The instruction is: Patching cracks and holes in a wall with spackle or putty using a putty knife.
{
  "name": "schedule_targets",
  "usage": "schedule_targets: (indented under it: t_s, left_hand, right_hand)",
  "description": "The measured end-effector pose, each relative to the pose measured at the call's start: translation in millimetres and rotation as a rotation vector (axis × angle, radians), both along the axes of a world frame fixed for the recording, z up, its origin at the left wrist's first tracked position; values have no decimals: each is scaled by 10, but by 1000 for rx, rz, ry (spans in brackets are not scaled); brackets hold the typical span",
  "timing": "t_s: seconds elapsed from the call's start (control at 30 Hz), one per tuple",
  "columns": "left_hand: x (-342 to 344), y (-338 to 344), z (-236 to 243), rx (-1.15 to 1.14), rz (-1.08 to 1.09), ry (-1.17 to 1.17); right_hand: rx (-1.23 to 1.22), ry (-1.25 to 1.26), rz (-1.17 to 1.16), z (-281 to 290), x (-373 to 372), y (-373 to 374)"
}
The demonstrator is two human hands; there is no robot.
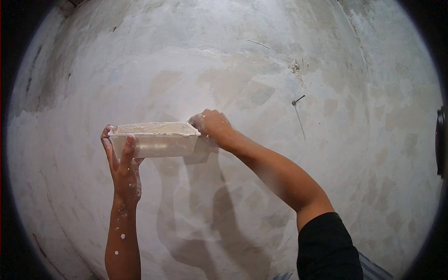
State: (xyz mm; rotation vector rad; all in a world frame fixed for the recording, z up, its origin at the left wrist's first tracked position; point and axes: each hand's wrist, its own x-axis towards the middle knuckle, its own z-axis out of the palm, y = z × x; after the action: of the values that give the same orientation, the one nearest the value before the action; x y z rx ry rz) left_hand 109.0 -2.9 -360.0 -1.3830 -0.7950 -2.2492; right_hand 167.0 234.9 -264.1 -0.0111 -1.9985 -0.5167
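My left hand point(125, 170), spotted with white paste, grips the left end of a translucent rectangular plastic tub point(163, 146). Its thumb presses the near side, and other fingers reach round the end. White paste coats the tub's rim and shows inside. By the tub's right end, my right hand point(213, 125) is closed, knuckles toward the wall point(266, 154). What it grips, if anything, is hidden by the hand and the tub's corner. A few white specks mark this hand too. The wall is patchy, with white and beige-grey areas.
A nail point(299, 100) sticks out of the wall to the right of my right hand, below a chipped patch point(295, 67). A dark object point(440, 142) stands at the far right edge. Blue-striped material point(373, 268) shows at lower right.
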Motion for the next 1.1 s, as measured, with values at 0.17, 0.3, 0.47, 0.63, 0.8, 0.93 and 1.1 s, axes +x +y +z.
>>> schedule_targets:
  t_s: [0.17,0.3,0.47,0.63,0.8,0.93,1.1]
  left_hand:
    - [75,-49,38,-37,42,45]
    - [113,-81,23,-92,136,28]
    - [-9,-80,76,-138,217,24]
    - [-84,-98,71,-151,122,-44]
    - [60,-129,60,-134,13,-156]
    - [105,-109,108,-143,-235,-196]
    - [35,-138,-454,-177,-385,-395]
  right_hand:
    - [174,107,260,349,401,500]
    - [-101,521,-206,971,1045,800]
    - [-70,590,-312,1040,1082,857]
    - [-55,296,-176,334,313,489]
    - [-160,-97,-87,-387,321,27]
    - [-327,-68,151,-747,553,126]
    - [-1326,124,569,-1256,1135,-194]
